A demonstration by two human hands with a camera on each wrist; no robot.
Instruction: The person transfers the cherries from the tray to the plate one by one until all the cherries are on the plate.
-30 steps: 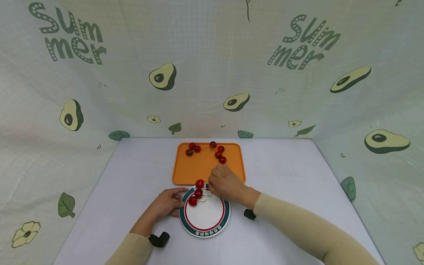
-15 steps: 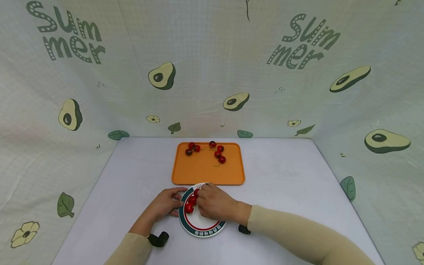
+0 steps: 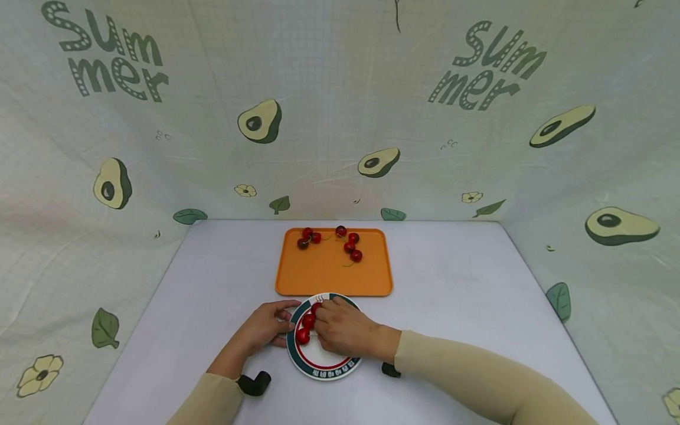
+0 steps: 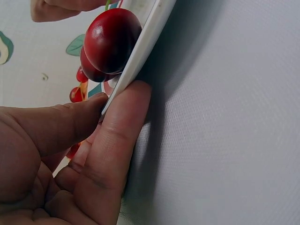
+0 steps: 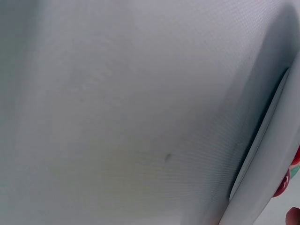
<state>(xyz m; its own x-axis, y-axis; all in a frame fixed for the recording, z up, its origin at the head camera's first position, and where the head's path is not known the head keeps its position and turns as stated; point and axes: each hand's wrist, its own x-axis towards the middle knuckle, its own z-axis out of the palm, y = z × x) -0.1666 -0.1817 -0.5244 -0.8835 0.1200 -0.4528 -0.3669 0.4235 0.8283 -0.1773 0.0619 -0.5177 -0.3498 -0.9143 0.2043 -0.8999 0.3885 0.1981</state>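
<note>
My left hand (image 3: 265, 324) holds the left rim of a white plate (image 3: 324, 351) with a green and red border. In the left wrist view its thumb (image 4: 70, 117) lies over the rim and a finger (image 4: 124, 117) supports it from below. My right hand (image 3: 342, 327) is over the plate, its curled fingertips at the uppermost cherry (image 3: 316, 308), which they partly cover. Two more red cherries lie below it along the plate's left side, a middle cherry (image 3: 309, 321) and a lower cherry (image 3: 303, 336). A green stem rises from the large cherry (image 4: 112, 40) in the left wrist view.
An orange tray (image 3: 319, 274) lies just behind the plate, with several dark red cherries (image 3: 349, 247) toward its far edge. The white table (image 3: 451, 277) ends at a hanging cloth (image 3: 329, 118) printed with avocados and leaves.
My right hand has moved left and toward me, from the tray's near edge to over the plate. The plate's cherries have shifted toward me. The left hand stays at the rim.
</note>
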